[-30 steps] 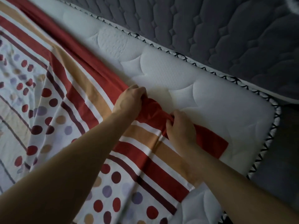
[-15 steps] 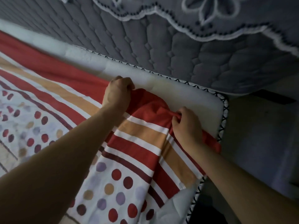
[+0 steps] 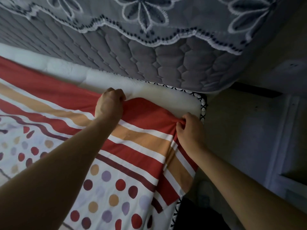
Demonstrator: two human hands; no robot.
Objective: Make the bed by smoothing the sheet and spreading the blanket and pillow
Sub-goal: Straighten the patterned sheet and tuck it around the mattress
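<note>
The sheet (image 3: 136, 146) has red, orange and white stripes at its border and coloured dots further in, and it lies over the white mattress (image 3: 166, 95). My left hand (image 3: 108, 104) is clenched on the sheet's red edge near the mattress's far side. My right hand (image 3: 189, 128) pinches a bunch of the red border at the mattress's right corner. Between both hands the cloth is pulled taut, and its corner hangs over the right edge. No blanket or pillow is in view.
A grey quilted headboard (image 3: 149, 58) with a white-trimmed flowered cover (image 3: 146, 17) rises right behind the mattress. The black-and-white piping (image 3: 203, 107) marks the mattress's right edge. To the right lies a dim floor (image 3: 240, 130) and pale furniture (image 3: 290, 146).
Both hands have drawn the sheet's red edge toward the headboard and the right corner. Less bare mattress shows, and the sheet's corner now drapes over the right edge.
</note>
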